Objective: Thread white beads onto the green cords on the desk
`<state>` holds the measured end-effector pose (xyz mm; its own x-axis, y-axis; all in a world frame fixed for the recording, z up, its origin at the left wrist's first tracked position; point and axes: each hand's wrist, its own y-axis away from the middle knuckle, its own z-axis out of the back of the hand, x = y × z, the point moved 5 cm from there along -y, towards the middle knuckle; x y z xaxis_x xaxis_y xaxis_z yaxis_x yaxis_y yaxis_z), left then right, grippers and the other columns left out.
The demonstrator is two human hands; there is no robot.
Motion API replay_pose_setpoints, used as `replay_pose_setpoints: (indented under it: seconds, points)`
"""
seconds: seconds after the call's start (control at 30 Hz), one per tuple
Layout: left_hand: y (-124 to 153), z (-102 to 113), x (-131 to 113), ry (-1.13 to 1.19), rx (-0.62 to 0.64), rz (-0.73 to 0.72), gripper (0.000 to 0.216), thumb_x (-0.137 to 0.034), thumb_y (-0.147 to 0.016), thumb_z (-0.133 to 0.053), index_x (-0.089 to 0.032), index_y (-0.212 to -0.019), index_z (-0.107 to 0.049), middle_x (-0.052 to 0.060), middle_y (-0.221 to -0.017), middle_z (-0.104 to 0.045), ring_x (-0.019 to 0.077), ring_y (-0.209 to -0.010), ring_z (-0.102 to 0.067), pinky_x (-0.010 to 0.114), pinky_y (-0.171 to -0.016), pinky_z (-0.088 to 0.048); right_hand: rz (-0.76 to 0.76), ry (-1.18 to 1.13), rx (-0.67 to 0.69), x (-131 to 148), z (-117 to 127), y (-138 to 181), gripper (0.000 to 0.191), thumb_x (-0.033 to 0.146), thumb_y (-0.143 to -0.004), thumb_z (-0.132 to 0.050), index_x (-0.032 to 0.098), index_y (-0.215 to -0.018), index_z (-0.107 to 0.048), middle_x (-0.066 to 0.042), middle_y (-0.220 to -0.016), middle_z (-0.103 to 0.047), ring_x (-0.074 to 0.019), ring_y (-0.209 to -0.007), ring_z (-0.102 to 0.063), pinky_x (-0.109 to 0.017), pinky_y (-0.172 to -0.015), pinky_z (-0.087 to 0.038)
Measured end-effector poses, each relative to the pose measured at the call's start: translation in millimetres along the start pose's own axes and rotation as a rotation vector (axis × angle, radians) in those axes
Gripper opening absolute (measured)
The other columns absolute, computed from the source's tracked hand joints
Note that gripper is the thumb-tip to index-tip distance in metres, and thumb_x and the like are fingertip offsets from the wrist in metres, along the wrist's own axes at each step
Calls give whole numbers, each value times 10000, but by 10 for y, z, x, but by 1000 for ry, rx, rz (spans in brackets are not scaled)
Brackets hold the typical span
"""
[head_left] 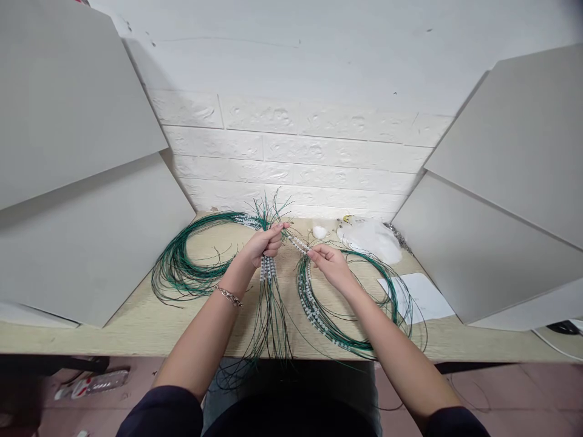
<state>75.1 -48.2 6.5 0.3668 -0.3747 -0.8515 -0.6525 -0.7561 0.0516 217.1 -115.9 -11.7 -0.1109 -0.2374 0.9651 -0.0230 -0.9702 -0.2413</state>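
My left hand (269, 241) is closed round a bundle of green cords (272, 315) strung with small white beads. Loose cord ends fan out above the fist, and long strands hang below it past the table's front edge. To its right, my right hand (328, 262) pinches a short beaded strand (299, 244) that slants up toward the left fist. Under the right forearm lies a looped coil of beaded green cords (314, 309). A second coil of green cords (175, 258) rests on the table left of my left hand.
Behind the hands, near the wall, are a small white lump (319, 232) and a clear plastic bag (371, 238). A white paper sheet (421, 295) lies at right. Grey panels (91, 243) flank both sides. A plastic bottle (98, 382) lies on the floor.
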Motion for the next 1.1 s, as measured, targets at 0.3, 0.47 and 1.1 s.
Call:
replay_pose_setpoints:
  seconds: [0.3,0.47,1.1]
  points:
    - [-5,-6,4,34,9,27,209,-294,-712,-610,-140,-833,-538,-103,-447,-140,15,-316,-110,90,-250,-120,1,12,-5,18,4,-2,311,460,-668,-585,151,-682,-557,30,-573,-473,-71,-508,-393,-198,-504,-337]
    - [-4,-3,8,40,9,24,188,-287,-727,-592,-141,-831,-535,-102,-449,-142,15,-311,-124,91,-249,-126,-2,27,3,17,-2,3,316,468,-670,-577,153,-684,-556,26,-586,-480,-73,-516,-401,-200,-509,-339]
    - [-48,-8,3,27,-250,-236,338,-459,-721,-545,-134,-686,-458,-34,-579,-391,14,-382,-317,102,-261,-137,196,555,135,152,-159,129,254,298,-793,-442,181,-879,-650,-14,-684,-626,-108,-527,-472,-216,-503,-334]
